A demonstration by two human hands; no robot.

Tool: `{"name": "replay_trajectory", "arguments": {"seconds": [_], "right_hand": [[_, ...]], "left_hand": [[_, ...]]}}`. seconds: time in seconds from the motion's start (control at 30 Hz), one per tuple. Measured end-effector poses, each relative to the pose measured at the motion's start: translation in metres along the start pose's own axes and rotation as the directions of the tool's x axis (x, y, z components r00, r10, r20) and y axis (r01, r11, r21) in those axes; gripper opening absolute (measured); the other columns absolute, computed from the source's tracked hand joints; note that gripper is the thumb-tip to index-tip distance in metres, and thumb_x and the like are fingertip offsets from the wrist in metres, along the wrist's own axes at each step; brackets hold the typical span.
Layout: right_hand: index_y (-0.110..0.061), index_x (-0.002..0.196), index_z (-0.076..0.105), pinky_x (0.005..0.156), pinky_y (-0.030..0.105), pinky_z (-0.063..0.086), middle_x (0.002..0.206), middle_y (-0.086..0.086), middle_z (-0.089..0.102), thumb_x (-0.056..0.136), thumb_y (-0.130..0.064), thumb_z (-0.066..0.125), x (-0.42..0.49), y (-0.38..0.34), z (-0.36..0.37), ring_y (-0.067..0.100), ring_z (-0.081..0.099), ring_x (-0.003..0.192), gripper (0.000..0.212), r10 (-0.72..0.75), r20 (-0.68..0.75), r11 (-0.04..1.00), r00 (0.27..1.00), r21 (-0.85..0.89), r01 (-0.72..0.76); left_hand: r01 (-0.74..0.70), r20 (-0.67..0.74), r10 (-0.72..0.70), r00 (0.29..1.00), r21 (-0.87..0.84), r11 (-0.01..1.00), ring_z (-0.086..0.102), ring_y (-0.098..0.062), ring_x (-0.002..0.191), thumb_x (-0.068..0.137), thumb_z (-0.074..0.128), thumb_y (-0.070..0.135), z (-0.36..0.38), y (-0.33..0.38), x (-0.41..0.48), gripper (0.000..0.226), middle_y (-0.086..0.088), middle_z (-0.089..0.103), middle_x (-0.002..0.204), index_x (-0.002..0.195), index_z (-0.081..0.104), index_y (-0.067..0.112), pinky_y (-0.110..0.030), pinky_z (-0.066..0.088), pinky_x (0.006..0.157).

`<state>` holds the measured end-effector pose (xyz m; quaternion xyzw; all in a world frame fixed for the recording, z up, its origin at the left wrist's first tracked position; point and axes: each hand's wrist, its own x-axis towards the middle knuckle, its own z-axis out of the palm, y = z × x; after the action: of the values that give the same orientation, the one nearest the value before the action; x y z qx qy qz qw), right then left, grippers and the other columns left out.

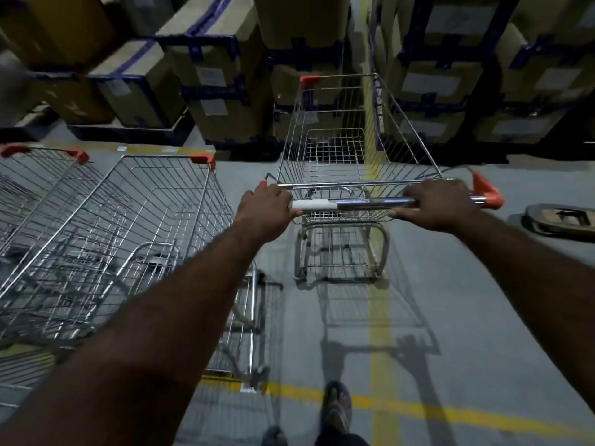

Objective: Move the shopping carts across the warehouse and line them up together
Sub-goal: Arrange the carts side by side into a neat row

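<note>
Cartons [212, 69] stacked ahead, blue tape, white labels too blurred to read. Parked carts [128, 220] on left. Pushed cart [354, 149] just right of them, over yellow floor line [380, 317]. Left hand [267, 204] and right hand [434, 204] both clenched round its handle [370, 203].

The cart straight ahead [354, 149] is bright silver wire in a square grid, with orange plastic caps [487, 191] on its corners. Its handle [360, 203] is shiny chrome with a white band toward the left end. The left cart [128, 214] and the cart at the left edge [32, 175] show the same silver mesh and orange caps. The floor [483, 284] is dull blue-grey, crossed by worn yellow lines [380, 304]. On the far side, the stacked boxes [244, 123] are tan-brown cardboard with dark blue tape [212, 91] and pale grey-white labels [211, 75]. On the right, a flat object [563, 218] on the floor has a dark rim and a tan middle.
</note>
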<state>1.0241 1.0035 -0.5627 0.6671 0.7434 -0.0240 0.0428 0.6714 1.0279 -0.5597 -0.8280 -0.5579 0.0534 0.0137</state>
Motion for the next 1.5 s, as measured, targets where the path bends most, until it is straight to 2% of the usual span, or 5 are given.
{"name": "replay_trajectory", "arguments": {"seconds": [0.17,0.6,0.83,0.93,1.5], "right_hand": [[-0.028,0.096,0.066,0.095,0.047,0.04,0.099,0.006,0.068,0.074,-0.091,0.032,-0.026,-0.005,0.008,0.031,0.061,0.102,0.075,0.093,0.006,0.996,0.996,-0.017,-0.093],[-0.028,0.083,0.057,0.082,0.042,0.038,0.085,0.001,0.062,0.064,-0.098,0.017,-0.097,-0.066,0.019,0.025,0.057,0.087,0.083,0.086,-0.045,0.994,0.995,0.072,-0.082],[-0.027,0.084,0.062,0.076,0.037,0.039,0.085,-0.002,0.065,0.065,-0.103,0.021,-0.146,-0.097,0.026,0.022,0.06,0.086,0.089,0.083,-0.027,0.996,0.996,0.031,-0.082],[-0.028,0.079,0.061,0.074,0.036,0.039,0.081,-0.004,0.063,0.059,-0.105,0.013,-0.166,-0.111,0.026,0.021,0.06,0.084,0.093,0.095,-0.039,0.995,0.995,0.02,-0.095],[-0.026,0.077,0.059,0.071,0.035,0.041,0.084,-0.003,0.062,0.052,-0.106,-0.001,-0.285,-0.159,0.027,0.021,0.06,0.085,0.103,0.109,0.002,0.988,0.994,0.108,-0.108]], "left_hand": [[0.041,0.023,-0.039,0.999,-0.074,0.996,0.027,-0.031,0.145,0.1,0.029,0.062,0.011,-0.01,-0.023,0.056,-0.007,0.055,0.137,0.13,0.05,0.019,-0.057,0.035,0.107],[-0.015,0.015,0.018,1.0,-0.188,0.982,0.022,-0.035,0.149,0.101,0.034,0.058,0.024,-0.038,-0.109,0.052,-0.012,0.057,0.135,0.126,0.053,0.017,-0.061,0.02,0.117],[-0.183,0.072,0.184,0.98,-0.015,0.983,0.062,-0.026,0.107,0.097,0.046,0.062,0.004,-0.053,-0.154,0.046,-0.001,0.069,0.096,0.114,0.062,0.022,-0.045,0.017,0.12],[-0.221,0.124,0.217,0.968,0.018,0.975,0.063,-0.02,0.094,0.096,0.051,0.061,0.0,-0.053,-0.171,0.043,0.005,0.061,0.084,0.11,0.063,0.022,-0.042,0.031,0.116],[-0.29,0.002,0.29,0.957,-0.021,0.957,0.048,-0.023,0.121,0.09,0.059,0.055,0.037,-0.047,-0.29,0.043,0.003,0.062,0.123,0.12,0.062,0.024,-0.042,0.03,0.109]]}}
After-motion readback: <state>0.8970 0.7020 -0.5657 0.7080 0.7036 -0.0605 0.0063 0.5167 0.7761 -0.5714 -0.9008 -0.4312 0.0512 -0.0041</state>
